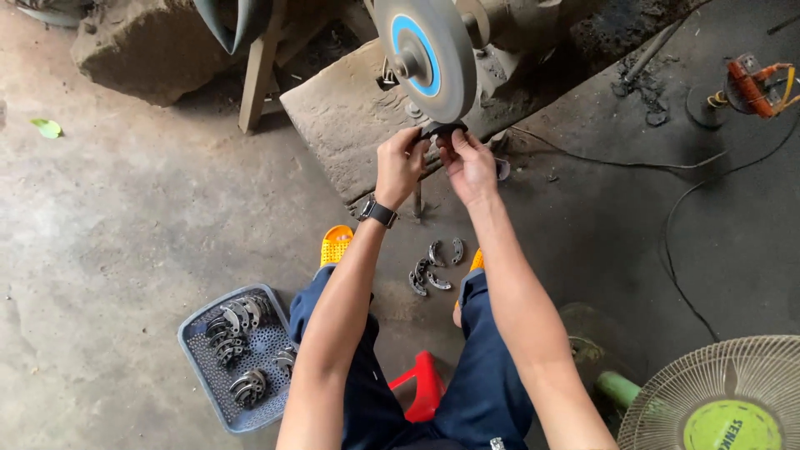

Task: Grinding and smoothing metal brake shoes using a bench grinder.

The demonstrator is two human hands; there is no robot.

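Note:
Both my hands hold a small dark curved metal piece (pixel 442 130) up against the lower rim of a grey grinding wheel (pixel 427 57) with a blue centre ring. My left hand (pixel 400 165), with a black watch on the wrist, grips the piece's left end. My right hand (pixel 469 165) grips its right end. The piece is mostly hidden by my fingers.
Several curved metal pieces (pixel 433 267) lie on the floor between my feet in yellow sandals. A blue-grey perforated basket (pixel 193 342) with more such pieces sits at lower left. A red stool (pixel 423 383) is under me. A fan (pixel 723 398) stands at lower right; cables cross the floor on the right.

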